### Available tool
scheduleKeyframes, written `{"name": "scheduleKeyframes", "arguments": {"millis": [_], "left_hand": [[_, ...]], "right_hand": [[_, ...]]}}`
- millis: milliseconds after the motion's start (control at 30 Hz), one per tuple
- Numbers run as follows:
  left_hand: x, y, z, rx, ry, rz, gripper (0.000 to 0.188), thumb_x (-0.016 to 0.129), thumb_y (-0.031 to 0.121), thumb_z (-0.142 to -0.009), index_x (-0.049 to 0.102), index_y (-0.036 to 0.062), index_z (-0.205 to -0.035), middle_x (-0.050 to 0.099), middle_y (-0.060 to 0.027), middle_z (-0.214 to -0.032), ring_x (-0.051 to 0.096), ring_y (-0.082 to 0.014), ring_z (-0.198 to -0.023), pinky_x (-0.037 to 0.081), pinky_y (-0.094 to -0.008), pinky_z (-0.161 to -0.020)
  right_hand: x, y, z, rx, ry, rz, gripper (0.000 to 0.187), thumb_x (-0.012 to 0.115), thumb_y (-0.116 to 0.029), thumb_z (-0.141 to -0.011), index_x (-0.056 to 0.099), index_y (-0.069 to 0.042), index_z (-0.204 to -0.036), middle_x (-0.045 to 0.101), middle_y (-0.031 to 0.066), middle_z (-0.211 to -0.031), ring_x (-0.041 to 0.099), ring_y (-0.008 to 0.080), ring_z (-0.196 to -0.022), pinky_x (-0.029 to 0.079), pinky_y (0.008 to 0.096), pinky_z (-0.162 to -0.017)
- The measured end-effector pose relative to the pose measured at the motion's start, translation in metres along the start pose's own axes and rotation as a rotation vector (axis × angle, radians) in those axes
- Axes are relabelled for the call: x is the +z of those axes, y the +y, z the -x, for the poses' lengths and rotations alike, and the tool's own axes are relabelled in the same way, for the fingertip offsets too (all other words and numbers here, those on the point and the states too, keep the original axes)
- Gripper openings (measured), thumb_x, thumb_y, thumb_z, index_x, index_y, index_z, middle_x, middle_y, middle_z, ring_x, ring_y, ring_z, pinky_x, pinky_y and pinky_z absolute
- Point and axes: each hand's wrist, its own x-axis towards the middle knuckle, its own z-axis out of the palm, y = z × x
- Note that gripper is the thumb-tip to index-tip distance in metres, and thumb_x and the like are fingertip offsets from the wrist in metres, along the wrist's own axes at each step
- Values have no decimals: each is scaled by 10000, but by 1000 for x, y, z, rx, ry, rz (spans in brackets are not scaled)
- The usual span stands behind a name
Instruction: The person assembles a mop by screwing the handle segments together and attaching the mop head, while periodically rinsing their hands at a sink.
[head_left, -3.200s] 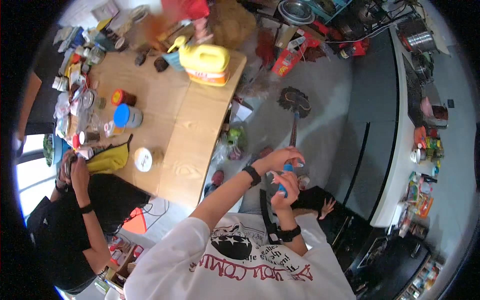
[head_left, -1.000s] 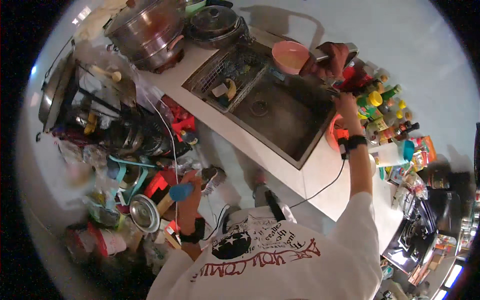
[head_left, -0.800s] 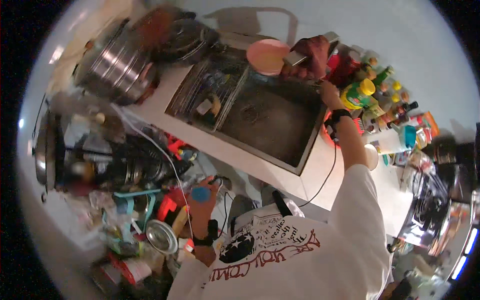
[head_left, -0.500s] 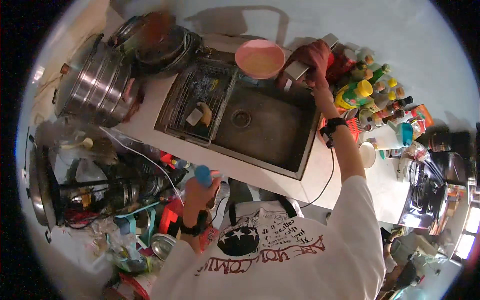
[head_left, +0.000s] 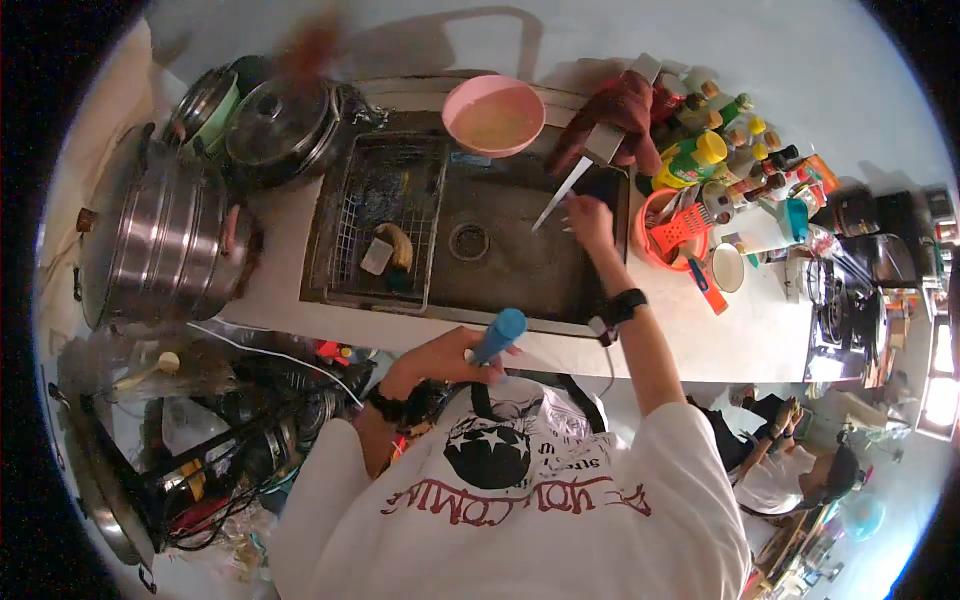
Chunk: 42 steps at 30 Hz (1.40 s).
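My left hand (head_left: 478, 352) is wrapped round a blue cylindrical thing (head_left: 500, 335), close to my shirt at the counter's front edge. What the blue thing is I cannot make out. Over the right part of the sink (head_left: 520, 270), my right hand (head_left: 592, 225) is held out with its fingers a little apart and nothing in them. A thin white stream of water (head_left: 560, 196) falls beside those fingers. It comes from a square metal faucet (head_left: 603, 143) with a dark red cloth (head_left: 625, 105) draped over it.
A wire basket (head_left: 432, 240) with a sponge (head_left: 376, 257) sits in the sink's left side. A pink bowl (head_left: 494, 115) stands behind. Pots (head_left: 280, 120) and a tall steamer (head_left: 160, 240) are left; bottles (head_left: 690, 160) and an orange basket (head_left: 675, 230) right. Another person (head_left: 790, 475) sits farther right.
My right hand has left the faucet's cloth and come down over the sink. Water now runs. My left hand has moved up and right with the blue thing.
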Motion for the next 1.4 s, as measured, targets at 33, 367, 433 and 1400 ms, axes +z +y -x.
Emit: {"name": "scheduleKeyframes", "arguments": {"millis": [33,367,433,1400], "left_hand": [[-6,6,-4,-30,-78,87,434,673,234,-705,544,70,-1085,612,-58,-850,555,-124,-814,422,-294,-786],[-70,-6,-90,85,-182,616,641,577,458,-741,405,35,-1190,567,-101,-974,556,-183,-879,440,-314,-796],[-77,-32,-130,9,-24,639,500,540,396,-798,456,43,-1141,575,-95,-953,562,-186,-868,450,-313,-784],[-90,-172,-209,64,664,905,284,484,275,-809,484,57,-991,488,-94,-969,456,-230,-764,390,-385,-805]], "right_hand": [[10,7,-1,191,-113,-128,304,476,-262,-832,586,-14,-696,563,82,-560,585,198,-573,463,302,-502],[58,0,-4,600,-93,-895,316,459,-352,-847,470,-95,-665,472,56,-529,475,178,-442,371,319,-377],[49,24,-6,610,-7,-944,340,435,-360,-857,486,-73,-680,474,57,-539,449,173,-423,355,313,-371],[84,37,-10,577,-194,-1084,312,406,-267,-861,502,23,-924,534,126,-776,544,244,-721,473,351,-628]]}}
